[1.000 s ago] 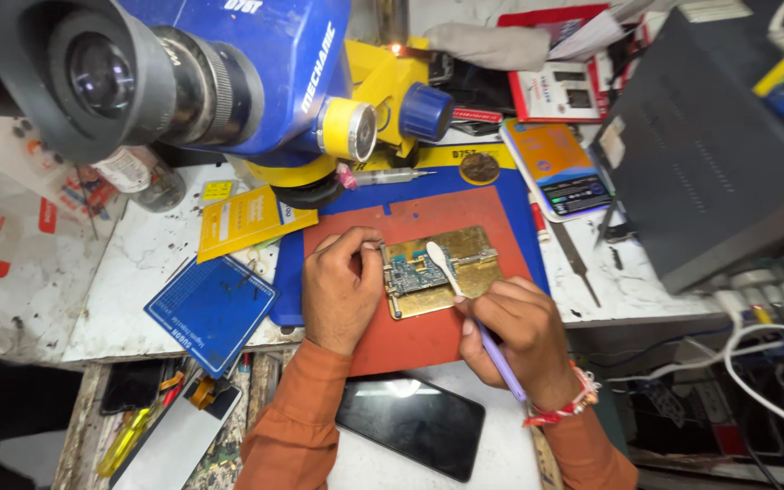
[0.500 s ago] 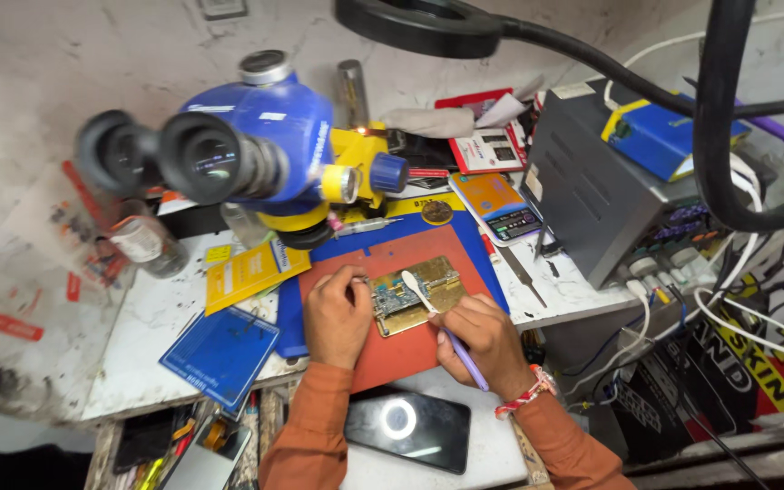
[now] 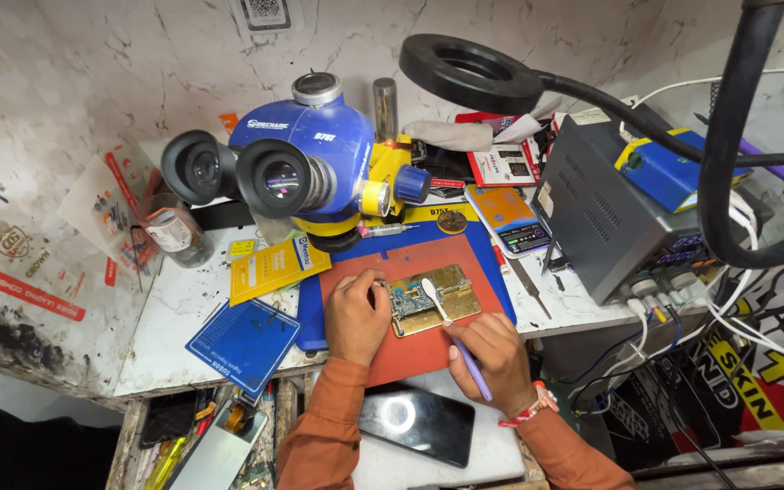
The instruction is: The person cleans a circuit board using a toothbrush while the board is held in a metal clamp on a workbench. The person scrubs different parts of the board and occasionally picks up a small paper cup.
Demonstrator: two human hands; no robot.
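Two hands of mine are busy on the red mat [image 3: 410, 349]. My left hand [image 3: 356, 318] presses its fingers on the edge of the green board [image 3: 415, 307], which sits in a gold holder [image 3: 451, 295] on the mat. My right hand [image 3: 492, 349] grips a purple brush [image 3: 455, 340] like a pen, with its white tip on the board. Just behind the mat stands a big blue microscope [image 3: 310, 154]. Near my arms lies a black phone [image 3: 415, 422].

Both arms in orange long sleeves — ribbed cuffs; right hand [image 3: 494, 350] wears a red-and-white thread wristband.
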